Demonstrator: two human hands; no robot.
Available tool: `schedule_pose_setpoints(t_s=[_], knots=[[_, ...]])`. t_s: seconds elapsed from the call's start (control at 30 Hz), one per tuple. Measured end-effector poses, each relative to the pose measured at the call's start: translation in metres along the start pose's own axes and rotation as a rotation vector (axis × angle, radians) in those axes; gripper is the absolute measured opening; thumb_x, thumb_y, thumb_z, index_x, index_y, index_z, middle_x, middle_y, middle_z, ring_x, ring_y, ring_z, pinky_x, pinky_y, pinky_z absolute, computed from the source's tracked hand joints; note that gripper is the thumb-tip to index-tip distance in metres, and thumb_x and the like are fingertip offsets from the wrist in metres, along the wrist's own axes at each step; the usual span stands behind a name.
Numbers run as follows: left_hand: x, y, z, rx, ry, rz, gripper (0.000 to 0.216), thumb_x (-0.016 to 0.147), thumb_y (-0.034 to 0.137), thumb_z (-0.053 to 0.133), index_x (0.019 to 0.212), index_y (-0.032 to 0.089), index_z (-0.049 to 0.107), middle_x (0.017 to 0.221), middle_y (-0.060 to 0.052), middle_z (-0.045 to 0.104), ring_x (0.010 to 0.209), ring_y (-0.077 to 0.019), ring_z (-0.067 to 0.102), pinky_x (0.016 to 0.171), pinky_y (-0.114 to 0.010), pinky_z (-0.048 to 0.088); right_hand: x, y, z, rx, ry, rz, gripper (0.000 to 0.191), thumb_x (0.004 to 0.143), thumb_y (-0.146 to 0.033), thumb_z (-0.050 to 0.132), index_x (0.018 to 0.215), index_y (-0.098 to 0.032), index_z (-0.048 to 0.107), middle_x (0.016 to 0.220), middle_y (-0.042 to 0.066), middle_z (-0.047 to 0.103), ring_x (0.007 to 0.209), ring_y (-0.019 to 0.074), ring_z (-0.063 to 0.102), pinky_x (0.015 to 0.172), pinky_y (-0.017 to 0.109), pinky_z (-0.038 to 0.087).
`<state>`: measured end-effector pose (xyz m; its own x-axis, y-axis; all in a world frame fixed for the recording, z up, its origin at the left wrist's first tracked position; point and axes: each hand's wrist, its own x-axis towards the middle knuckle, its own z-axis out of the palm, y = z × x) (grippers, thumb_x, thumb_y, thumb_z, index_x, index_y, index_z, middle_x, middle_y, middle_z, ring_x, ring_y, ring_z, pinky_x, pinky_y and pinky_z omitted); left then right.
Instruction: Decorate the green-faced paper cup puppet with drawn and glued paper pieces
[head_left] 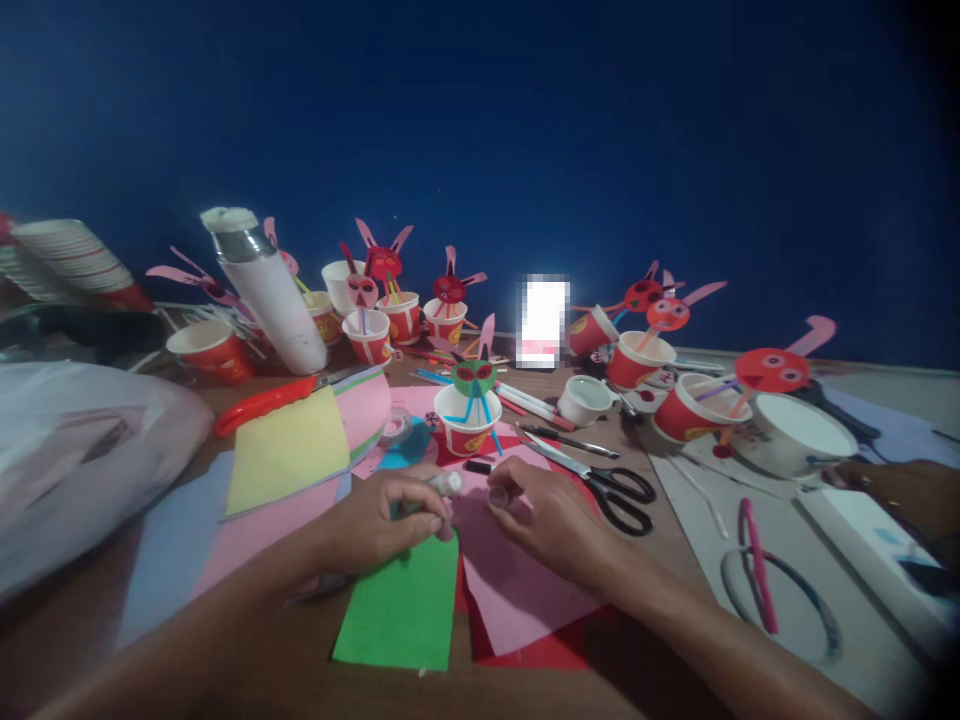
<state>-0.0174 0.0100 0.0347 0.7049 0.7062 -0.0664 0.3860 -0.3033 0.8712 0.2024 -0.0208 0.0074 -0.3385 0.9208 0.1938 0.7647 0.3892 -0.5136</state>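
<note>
My left hand [382,520] is closed around a glue stick, its white end [447,484] pointing right; a small pink bit shows at the fingertips. My right hand [551,515] pinches a small round cap [497,495], apart from the stick. Beneath the hands lie a green paper sheet [405,610] and a pink sheet [517,595], with red paper [532,650] under the pink. Just beyond stands a red paper cup [469,437] bearing a green paper face [474,378] with pink ears and blue straw limbs. Black-handled scissors [626,495] lie right of my right hand.
Several red cups with paper-faced figures [772,370] line the back. At left are a white flask [274,310], a red-handled cutting tool [266,403], yellow paper [289,455] and a plastic bag [90,460]. A white cup [585,400] stands centre right. Another person's hand [900,490] is far right.
</note>
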Motion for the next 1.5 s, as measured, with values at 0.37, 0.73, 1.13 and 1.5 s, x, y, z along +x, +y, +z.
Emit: schedule_pose_setpoints(t_s=[0.37, 0.73, 1.13, 1.5], knots=[[0.013, 0.007, 0.020, 0.062, -0.086, -0.099, 0.019, 0.073, 0.017, 0.049, 0.074, 0.018, 0.069, 0.079, -0.002, 0.059, 0.073, -0.0145, 0.056, 0.062, -0.022, 0.044, -0.005, 0.012, -0.006, -0.130, 0.077, -0.261, 0.018, 0.086, -0.024, 0.050, 0.100, -0.015, 0.058, 0.086, 0.008, 0.062, 0.081, 0.0181, 0.057, 0.070, 0.028, 0.043], [0.012, 0.014, 0.021, 0.386, -0.140, -0.010, 0.019, 0.076, 0.020, 0.051, 0.068, 0.020, 0.068, 0.075, -0.001, 0.059, 0.074, -0.0145, 0.052, 0.064, -0.024, 0.035, -0.002, 0.003, -0.006, -0.418, -0.063, -0.425, 0.013, 0.089, -0.020, 0.047, 0.080, -0.015, 0.055, 0.070, 0.004, 0.055, 0.067, 0.0166, 0.051, 0.059, 0.029, 0.034], [0.014, 0.008, 0.017, 0.270, -0.132, -0.089, 0.018, 0.071, 0.018, 0.051, 0.067, 0.021, 0.068, 0.084, -0.001, 0.061, 0.079, -0.0157, 0.056, 0.069, -0.024, 0.040, -0.001, 0.000, 0.016, -0.382, -0.010, -0.358, 0.009, 0.083, -0.017, 0.052, 0.075, -0.016, 0.055, 0.068, 0.003, 0.056, 0.064, 0.0166, 0.052, 0.055, 0.028, 0.031], [0.000, 0.005, -0.009, -0.185, 0.377, -0.178, 0.016, 0.072, 0.029, 0.061, 0.069, 0.016, 0.070, 0.101, -0.009, 0.064, 0.079, -0.0185, 0.058, 0.061, -0.025, 0.046, 0.002, -0.001, 0.023, -0.026, 0.062, -0.202, 0.020, 0.084, -0.016, 0.048, 0.103, -0.017, 0.054, 0.091, 0.008, 0.061, 0.084, 0.0168, 0.058, 0.070, 0.026, 0.044]])
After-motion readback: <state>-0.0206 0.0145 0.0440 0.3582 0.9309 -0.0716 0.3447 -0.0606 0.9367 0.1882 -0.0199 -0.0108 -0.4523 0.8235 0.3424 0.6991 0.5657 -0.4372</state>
